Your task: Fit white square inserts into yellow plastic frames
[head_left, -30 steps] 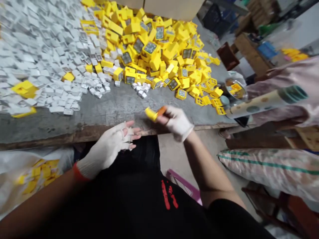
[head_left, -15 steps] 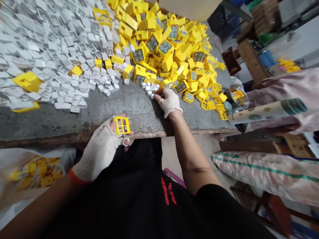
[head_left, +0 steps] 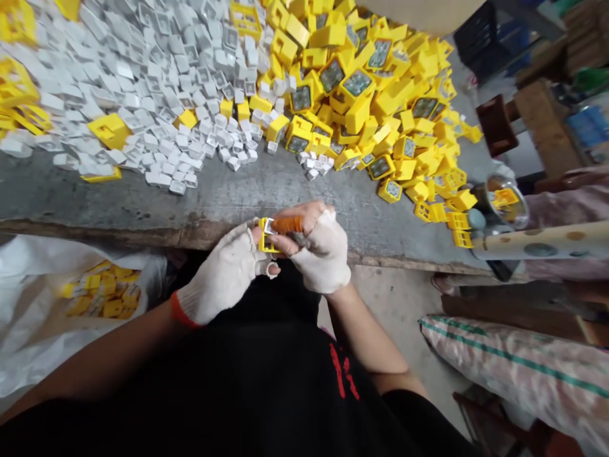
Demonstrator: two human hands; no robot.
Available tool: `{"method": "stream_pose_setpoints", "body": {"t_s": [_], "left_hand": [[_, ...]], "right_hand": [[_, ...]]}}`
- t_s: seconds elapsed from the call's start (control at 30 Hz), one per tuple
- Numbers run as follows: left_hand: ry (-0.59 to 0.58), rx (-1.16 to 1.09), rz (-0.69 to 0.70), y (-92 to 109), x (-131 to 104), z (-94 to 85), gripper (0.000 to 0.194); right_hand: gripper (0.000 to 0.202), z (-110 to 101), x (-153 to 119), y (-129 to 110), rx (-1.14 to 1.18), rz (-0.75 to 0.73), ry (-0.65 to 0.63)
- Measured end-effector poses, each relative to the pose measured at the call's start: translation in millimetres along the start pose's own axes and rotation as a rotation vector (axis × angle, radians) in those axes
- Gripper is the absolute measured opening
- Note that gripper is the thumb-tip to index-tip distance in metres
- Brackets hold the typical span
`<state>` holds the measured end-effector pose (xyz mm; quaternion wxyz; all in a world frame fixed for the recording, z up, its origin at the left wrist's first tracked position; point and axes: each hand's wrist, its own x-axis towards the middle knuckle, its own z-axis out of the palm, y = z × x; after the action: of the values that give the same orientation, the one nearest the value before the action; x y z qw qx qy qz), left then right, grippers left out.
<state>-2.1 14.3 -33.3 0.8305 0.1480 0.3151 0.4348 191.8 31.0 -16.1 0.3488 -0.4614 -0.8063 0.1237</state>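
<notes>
My left hand (head_left: 223, 273), in a white fingerless glove with a red cuff, holds a small yellow frame (head_left: 266, 236) near the table's front edge. My right hand (head_left: 321, 244), also gloved, meets it from the right, with thumb and fingers pinched at the frame. A small white piece (head_left: 268, 226) shows at the frame by the right fingertips. Beyond my hands lie a few small white caps (head_left: 316, 165) in a little group. The fingers partly cover the frame.
Heaps of white caps (head_left: 190, 76) and yellow housings (head_left: 361, 95) cover the back of the grey table (head_left: 228, 197). A clear jar (head_left: 507, 202) and a patterned roll (head_left: 547, 244) are at right. A bag (head_left: 157, 279) with yellow parts hangs below left.
My right hand has come back from the small white caps to the yellow frame in my left hand, bringing a white piece. The view has shifted, so the table contents appear farther right.
</notes>
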Motion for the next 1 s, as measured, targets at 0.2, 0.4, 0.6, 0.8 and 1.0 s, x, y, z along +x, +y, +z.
{"method": "stream_pose_setpoints", "body": {"t_s": [0.2,0.4,0.6,0.8,1.0], "left_hand": [[0.032,-0.039,0.026,6,-11,-16.1,0.028],[0.138,-0.037,0.080,19,-13,-19.8,0.025],[0.162,0.004,0.074,22,-14,-17.8,0.023],[0.188,0.030,0.030,20,-14,-12.5,0.020],[0.187,0.109,-0.029,11,-9,-4.5,0.018]], "right_hand": [[0.038,11,9,9,0.133,-0.040,-0.129],[0.044,49,118,50,-0.092,0.022,-0.174],[0.088,105,178,58,-0.344,0.046,-0.395],[0.063,54,101,78,-0.334,0.038,-0.496],[0.063,-24,26,120,-0.087,0.146,-0.112]]}}
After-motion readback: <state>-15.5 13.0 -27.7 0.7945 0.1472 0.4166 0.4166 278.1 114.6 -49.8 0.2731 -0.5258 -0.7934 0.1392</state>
